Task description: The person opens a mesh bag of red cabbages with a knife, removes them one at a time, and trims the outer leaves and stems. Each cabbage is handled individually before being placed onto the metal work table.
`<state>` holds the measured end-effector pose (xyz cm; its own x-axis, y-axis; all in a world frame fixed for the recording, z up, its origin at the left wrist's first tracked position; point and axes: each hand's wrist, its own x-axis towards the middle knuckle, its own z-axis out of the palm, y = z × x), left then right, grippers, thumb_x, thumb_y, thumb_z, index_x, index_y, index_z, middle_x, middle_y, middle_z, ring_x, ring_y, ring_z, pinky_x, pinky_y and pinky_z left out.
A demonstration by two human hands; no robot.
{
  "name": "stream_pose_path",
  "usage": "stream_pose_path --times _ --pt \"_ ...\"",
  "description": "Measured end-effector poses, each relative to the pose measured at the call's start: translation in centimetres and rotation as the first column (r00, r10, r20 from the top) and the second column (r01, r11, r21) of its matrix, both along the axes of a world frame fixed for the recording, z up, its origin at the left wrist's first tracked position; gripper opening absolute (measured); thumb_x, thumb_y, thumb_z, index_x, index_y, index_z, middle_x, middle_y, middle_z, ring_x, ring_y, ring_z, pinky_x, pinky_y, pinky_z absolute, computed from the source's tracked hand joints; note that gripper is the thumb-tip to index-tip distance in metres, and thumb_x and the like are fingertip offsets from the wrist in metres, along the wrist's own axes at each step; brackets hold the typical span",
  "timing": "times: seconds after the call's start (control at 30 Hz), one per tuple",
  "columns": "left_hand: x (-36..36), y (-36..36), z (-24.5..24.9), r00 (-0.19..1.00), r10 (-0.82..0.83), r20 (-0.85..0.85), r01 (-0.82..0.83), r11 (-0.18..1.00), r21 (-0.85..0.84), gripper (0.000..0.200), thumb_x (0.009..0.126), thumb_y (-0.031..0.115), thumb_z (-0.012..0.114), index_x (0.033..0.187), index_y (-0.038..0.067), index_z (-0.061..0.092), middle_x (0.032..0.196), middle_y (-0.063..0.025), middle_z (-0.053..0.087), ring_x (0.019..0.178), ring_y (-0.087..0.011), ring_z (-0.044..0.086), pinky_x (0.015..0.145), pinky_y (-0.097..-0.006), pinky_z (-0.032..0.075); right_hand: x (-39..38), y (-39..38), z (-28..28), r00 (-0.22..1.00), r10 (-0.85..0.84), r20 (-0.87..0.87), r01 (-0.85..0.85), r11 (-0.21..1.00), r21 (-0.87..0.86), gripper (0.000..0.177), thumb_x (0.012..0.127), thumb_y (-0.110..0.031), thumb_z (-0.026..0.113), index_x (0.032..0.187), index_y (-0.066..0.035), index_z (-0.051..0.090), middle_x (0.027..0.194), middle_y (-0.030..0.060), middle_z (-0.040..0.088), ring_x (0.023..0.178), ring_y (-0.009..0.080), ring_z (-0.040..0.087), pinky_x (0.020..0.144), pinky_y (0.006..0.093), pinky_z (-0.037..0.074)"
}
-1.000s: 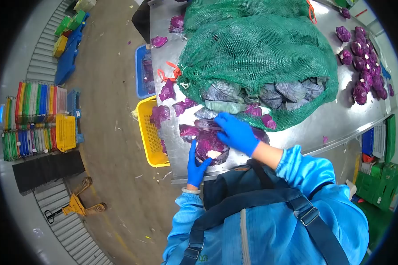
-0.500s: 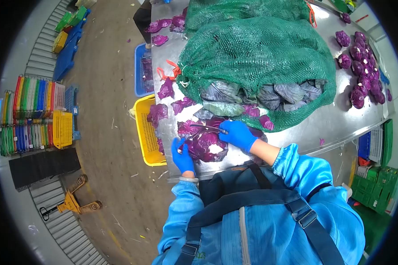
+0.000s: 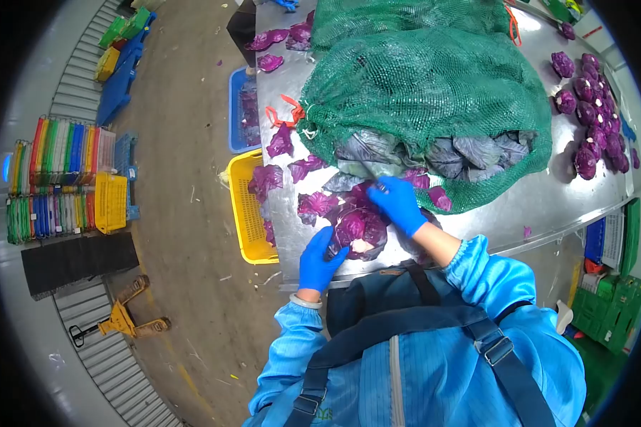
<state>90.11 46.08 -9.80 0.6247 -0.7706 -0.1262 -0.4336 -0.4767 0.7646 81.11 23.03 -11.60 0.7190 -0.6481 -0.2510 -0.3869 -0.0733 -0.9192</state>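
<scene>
A red cabbage (image 3: 362,229) with a pale cut patch sits on the metal table near its front edge. At its left side is my left hand (image 3: 319,262), gloved in blue, thumb and fingers apart and the fingertips at the outer leaves. My right hand (image 3: 399,205), also gloved, is closed round the handle of a knife (image 3: 372,171), whose blade points up and away above the cabbage. Loose purple leaves (image 3: 316,205) lie just behind and left of the cabbage. Beyond is a green mesh sack (image 3: 427,85), its opening showing dark cabbages (image 3: 470,153).
Several trimmed cabbages (image 3: 597,117) stand at the table's right. A yellow basket (image 3: 243,213) and a blue crate (image 3: 236,117) stand along the table's left edge. On the floor at left are a pallet jack (image 3: 124,317) and a rack of coloured crates (image 3: 60,156).
The knife has swung from lying across the cabbage to pointing away from me, lifted off it. My left hand has turned and its fingers have spread at the cabbage's left side.
</scene>
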Motion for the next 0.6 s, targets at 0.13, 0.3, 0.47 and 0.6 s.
stream_pose_path --times 0.13,0.3,0.47,0.6 --pt "-0.6 -0.3 -0.2 0.999 0.003 0.052 0.0 0.999 -0.05 0.055 0.074 0.013 0.07 0.125 0.002 0.056 0.122 -0.0215 0.059 0.111 -0.0352 0.059 0.094 -0.0387 0.047 -0.8 2.0 2.9 0.896 0.415 -0.158 -0.44 0.879 -0.186 0.088 0.064 -0.056 0.078 0.126 0.001 0.052 0.119 0.0227 0.058 0.11 0.0352 0.058 0.092 0.0412 0.047" --pt "-0.4 -1.9 -1.2 0.983 0.14 -0.121 -0.148 0.987 -0.06 0.049 0.072 0.003 0.063 0.121 0.003 0.061 0.118 -0.0188 0.063 0.106 -0.0297 0.063 0.091 -0.0356 0.05 -0.6 0.1 0.4 0.797 0.585 -0.15 -0.567 0.811 0.146 0.096 0.063 -0.055 0.081 0.133 0.002 0.047 0.125 0.0227 0.055 0.113 0.0335 0.055 0.096 0.0386 0.044" --pt "-0.1 -2.4 -1.9 0.953 0.173 -0.25 -0.209 0.969 -0.129 0.043 0.074 -0.005 0.056 0.115 0.003 0.067 0.109 -0.0129 0.068 0.094 -0.0181 0.065 0.082 -0.0281 0.05 -2.8 0.7 -0.2 0.873 0.477 -0.098 -0.46 0.874 0.158 0.099 0.064 -0.051 0.082 0.134 0.006 0.042 0.129 0.0234 0.052 0.12 0.0318 0.051 0.102 0.037 0.04" --pt "3.3 -1.1 -3.5 0.884 0.333 -0.329 -0.345 0.938 0.024 0.037 0.075 -0.007 0.052 0.105 0.003 0.071 0.101 -0.0101 0.071 0.085 -0.0145 0.065 0.077 -0.0265 0.05 -4.8 1.4 -0.1 0.857 0.514 -0.03 -0.509 0.855 0.103 0.103 0.064 -0.05 0.082 0.137 0.007 0.037 0.136 0.0244 0.046 0.126 0.0334 0.047 0.106 0.0377 0.037"
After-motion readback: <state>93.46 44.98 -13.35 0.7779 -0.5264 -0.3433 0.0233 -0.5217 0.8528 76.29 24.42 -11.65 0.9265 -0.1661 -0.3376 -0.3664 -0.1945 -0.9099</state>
